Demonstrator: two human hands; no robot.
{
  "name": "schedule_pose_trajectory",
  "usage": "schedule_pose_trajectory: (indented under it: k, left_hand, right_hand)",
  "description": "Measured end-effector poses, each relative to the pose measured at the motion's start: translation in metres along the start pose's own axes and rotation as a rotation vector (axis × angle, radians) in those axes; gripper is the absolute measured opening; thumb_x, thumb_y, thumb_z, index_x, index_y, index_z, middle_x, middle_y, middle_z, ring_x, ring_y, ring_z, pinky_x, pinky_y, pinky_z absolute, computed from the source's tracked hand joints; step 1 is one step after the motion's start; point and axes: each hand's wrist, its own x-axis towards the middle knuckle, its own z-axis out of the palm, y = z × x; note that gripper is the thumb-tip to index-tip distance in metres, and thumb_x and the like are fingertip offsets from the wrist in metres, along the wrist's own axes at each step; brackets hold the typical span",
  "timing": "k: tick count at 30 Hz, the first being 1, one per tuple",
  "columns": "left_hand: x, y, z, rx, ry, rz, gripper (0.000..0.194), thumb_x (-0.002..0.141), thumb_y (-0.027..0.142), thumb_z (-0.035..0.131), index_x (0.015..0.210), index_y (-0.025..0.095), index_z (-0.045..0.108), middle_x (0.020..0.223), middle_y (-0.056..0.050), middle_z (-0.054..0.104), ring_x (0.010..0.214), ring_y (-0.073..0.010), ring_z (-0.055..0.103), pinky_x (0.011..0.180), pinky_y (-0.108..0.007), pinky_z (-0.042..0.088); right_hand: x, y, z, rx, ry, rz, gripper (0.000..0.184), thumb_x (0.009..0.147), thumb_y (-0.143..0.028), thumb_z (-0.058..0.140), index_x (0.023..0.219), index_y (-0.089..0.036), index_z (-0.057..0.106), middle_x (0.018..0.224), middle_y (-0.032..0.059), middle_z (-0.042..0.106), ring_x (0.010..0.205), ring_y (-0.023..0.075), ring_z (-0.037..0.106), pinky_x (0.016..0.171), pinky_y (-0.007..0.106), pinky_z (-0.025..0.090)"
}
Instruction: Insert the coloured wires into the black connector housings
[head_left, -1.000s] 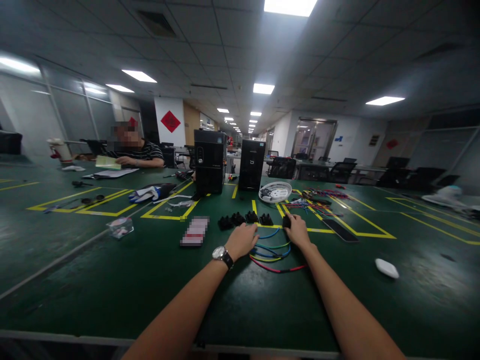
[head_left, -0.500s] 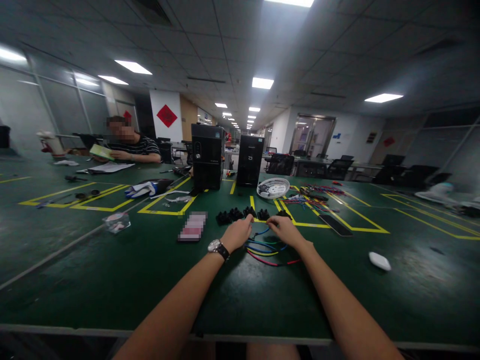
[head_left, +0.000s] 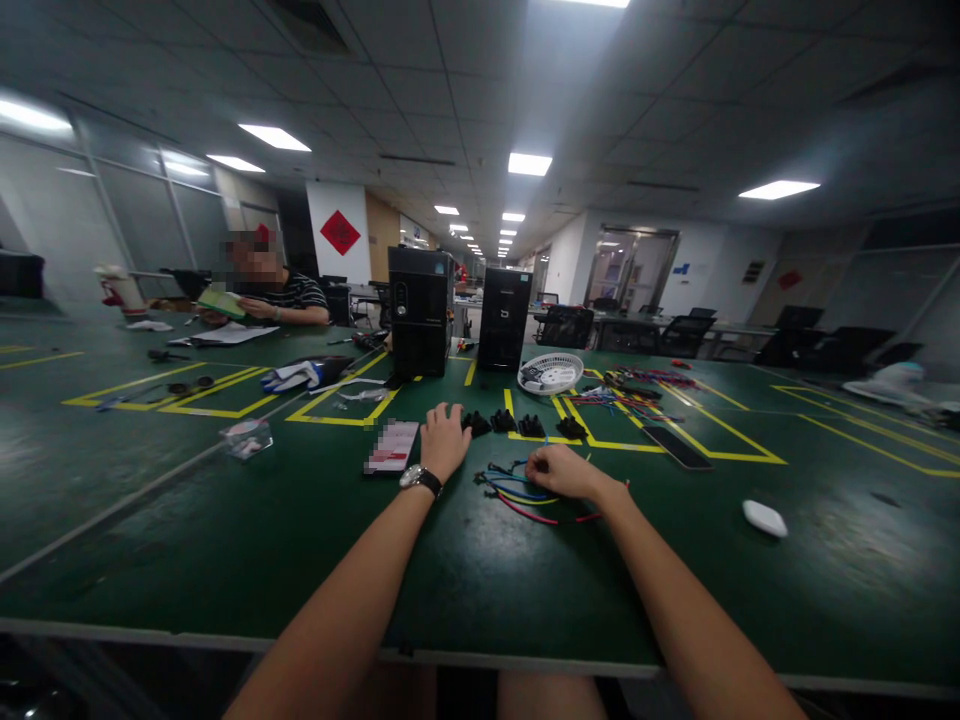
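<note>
Green bench [head_left: 525, 595], two black computer towers [head_left: 420, 320] at its middle; small black parts [head_left: 531, 427] in a row nearer the person; loose coloured wires [head_left: 525, 498] lie nearer again; left hand [head_left: 445, 440] at the row's left end, fingers spread, whether they grip a part beneath cannot tell; right hand [head_left: 561, 470] over the wires, fingers curled together, whether a wire is pinched cannot tell; white basket [head_left: 568, 373] beyond the parts.

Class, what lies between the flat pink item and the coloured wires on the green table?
In the head view, the person's left hand, which wears a watch, is between the flat pink item and the coloured wires.
</note>
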Motion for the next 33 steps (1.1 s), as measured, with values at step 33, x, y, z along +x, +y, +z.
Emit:
schedule_pose_trajectory:
  k: [33]
  left_hand:
    - [0.007, -0.006, 0.01, -0.529, 0.005, -0.101, 0.055, 0.068, 0.02, 0.068, 0.119, 0.019, 0.047, 0.11, -0.009, 0.043, 0.099, -0.0192, 0.054, 0.094, -0.033, 0.041]
  right_hand:
    - [0.005, -0.013, 0.007, -0.028, 0.018, -0.054, 0.007, 0.081, -0.017, 0.06, 0.083, -0.017, 0.067, 0.076, 0.0027, 0.065, 0.069, 0.0143, 0.057, 0.063, 0.022, 0.038]
